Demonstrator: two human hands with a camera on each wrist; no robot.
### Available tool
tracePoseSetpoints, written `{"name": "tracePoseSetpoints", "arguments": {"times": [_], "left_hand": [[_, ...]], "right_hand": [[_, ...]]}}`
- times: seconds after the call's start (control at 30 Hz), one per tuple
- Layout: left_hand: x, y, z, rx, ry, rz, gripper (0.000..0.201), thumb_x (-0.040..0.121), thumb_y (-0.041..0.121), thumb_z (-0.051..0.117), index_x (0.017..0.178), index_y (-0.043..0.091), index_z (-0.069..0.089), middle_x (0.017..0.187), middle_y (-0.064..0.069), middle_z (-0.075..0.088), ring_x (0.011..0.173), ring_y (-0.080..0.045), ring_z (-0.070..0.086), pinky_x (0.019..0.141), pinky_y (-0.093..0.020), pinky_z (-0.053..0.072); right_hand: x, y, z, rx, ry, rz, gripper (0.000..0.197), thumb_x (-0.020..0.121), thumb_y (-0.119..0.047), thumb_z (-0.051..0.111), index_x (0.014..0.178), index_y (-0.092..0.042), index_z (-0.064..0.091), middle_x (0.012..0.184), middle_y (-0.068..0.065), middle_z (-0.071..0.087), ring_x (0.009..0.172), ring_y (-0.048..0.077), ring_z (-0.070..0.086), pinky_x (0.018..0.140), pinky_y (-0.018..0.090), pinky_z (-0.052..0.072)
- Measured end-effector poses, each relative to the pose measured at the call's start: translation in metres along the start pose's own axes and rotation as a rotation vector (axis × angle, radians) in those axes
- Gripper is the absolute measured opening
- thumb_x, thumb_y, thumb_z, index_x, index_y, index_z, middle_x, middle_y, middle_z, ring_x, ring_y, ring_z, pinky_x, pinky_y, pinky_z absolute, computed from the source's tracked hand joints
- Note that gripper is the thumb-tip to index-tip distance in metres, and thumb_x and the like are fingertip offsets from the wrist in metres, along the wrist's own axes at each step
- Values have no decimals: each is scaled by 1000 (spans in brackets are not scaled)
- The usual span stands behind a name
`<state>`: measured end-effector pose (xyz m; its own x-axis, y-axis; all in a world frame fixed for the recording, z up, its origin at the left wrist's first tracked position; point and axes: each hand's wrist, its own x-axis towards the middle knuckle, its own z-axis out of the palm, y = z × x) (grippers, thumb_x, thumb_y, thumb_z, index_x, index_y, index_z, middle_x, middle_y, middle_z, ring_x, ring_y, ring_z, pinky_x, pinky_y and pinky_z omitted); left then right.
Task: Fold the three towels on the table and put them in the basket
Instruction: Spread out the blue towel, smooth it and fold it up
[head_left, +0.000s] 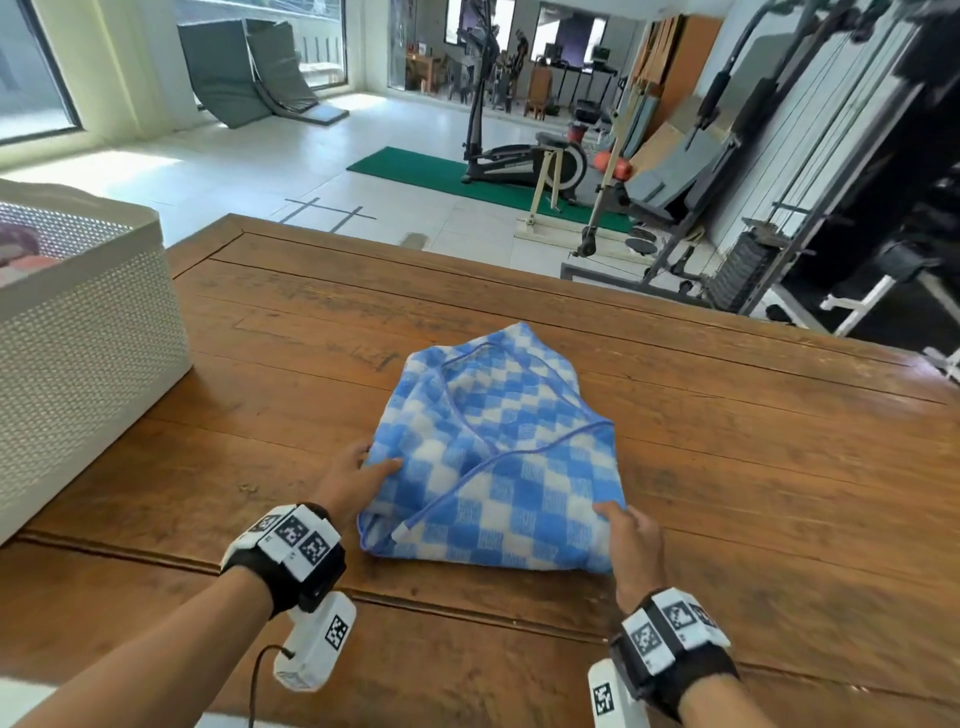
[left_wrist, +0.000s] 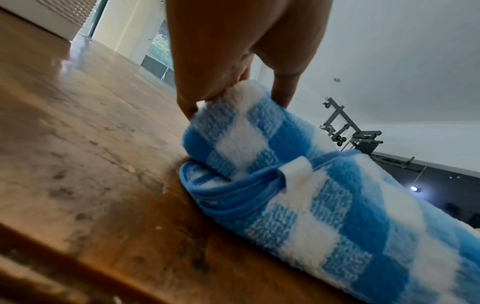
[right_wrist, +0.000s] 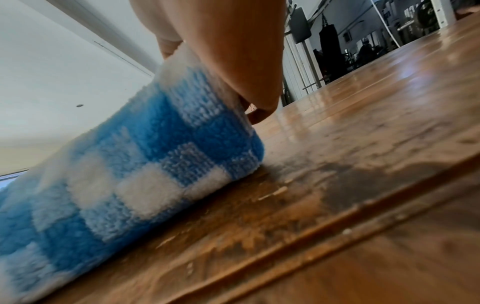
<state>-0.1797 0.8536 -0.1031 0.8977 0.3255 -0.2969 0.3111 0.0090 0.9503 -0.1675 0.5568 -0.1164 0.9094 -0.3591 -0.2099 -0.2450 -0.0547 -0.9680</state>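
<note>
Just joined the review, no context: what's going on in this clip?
A person is folding a blue-and-white checked towel on a wooden table. The left hand pinches its near-left corner and the right hand grips its near-right corner. The towel is already folded over itself and lies on the table. A white basket stands at the table's left with some fabric inside. No other towel is visible on the table.

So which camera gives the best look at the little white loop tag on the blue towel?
The left wrist view: the loop tag sits close and sharp on the towel's blue hem. The head view shows it only as a small white speck; the right wrist view misses it.
</note>
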Motion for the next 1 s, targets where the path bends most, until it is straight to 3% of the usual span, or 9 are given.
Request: {"name": "tracePoseSetpoints", "arguments": {"times": [0.1, 0.23, 0.37, 0.47, 0.6, 0.7, 0.77, 0.9, 1.0], "left_hand": [[-5, -6, -4, 121, -18, -61, 12, 85, 6, 64, 97, 6, 62, 83, -8, 64, 73, -23, 60, 75, -39, 52], [-19, -15, -10, 180, -33, 17, 44, 82, 9, 70, 116, 21, 44, 102, -8, 62, 88, -23, 60, 70, -35, 54], [-30, -25, -19, 290, -145, 164, 50, 66, 53, 76, 105, 55, 46, 116, 1, 62, 103, -20, 62, 85, -44, 54], [-38, -27, -17, 486, -156, 191, 32, 71, 61, 70, 88, 38, 56, 97, 2, 64, 85, -19, 62, 73, -41, 55], [-41, -21, -7, 305, -28, 238, 16, 83, 14, 71, 77, 18, 57, 81, -1, 60, 80, -22, 59, 61, -30, 48], [-39, -20, -7, 199, -5, 184, 28, 80, -8, 63, 74, 18, 58, 88, -10, 62, 85, -30, 61, 71, -47, 54], [-41, -24, -10, 240, -22, 182, 29, 79, -7, 61, 71, 20, 58, 89, -15, 65, 82, -35, 63, 71, -52, 54], [-47, -29, -13, 456, -84, 286, 23, 84, 12, 66, 72, 31, 59, 107, -14, 62, 83, -35, 64, 63, -44, 53], [-57, -30, -17, 602, -144, 421, 13, 79, 46, 70, 84, 39, 61, 145, -7, 36, 119, -20, 48, 94, -38, 43]], "right_hand": [[-6, 7, -7, -91, 39, 14, 17, 83, -6, 61, 66, -3, 59, 64, 6, 56, 59, 20, 54, 41, 19, 39], [-11, 20, -11, -210, 42, 120, 22, 82, -17, 64, 64, -6, 62, 71, 9, 62, 66, 24, 59, 60, 31, 45], [-18, 18, -15, -291, 38, 117, 22, 84, -21, 63, 69, -5, 64, 72, 8, 62, 65, 21, 56, 55, 28, 39], [-21, 13, -15, -300, -5, 117, 17, 84, -24, 66, 82, -7, 65, 79, 5, 64, 67, 17, 58, 52, 26, 40], [-26, 7, -15, -222, -14, 28, 12, 87, -12, 61, 98, -8, 64, 90, 5, 66, 72, 15, 61, 52, 25, 43], [-30, 10, -16, -157, 70, 3, 13, 85, -5, 55, 89, -15, 61, 90, 5, 67, 75, 19, 64, 58, 32, 53], [-32, 15, -16, -123, 108, 40, 15, 81, -5, 54, 86, -16, 61, 91, 9, 68, 81, 27, 67, 70, 43, 58], [-35, 19, -20, -235, 84, 55, 26, 84, -8, 59, 109, -7, 54, 106, 10, 63, 87, 24, 60, 73, 35, 51], [-38, 18, -23, -443, 38, -148, 54, 82, -11, 65, 131, -12, 41, 120, 4, 49, 105, 19, 50, 88, 33, 45]]}}
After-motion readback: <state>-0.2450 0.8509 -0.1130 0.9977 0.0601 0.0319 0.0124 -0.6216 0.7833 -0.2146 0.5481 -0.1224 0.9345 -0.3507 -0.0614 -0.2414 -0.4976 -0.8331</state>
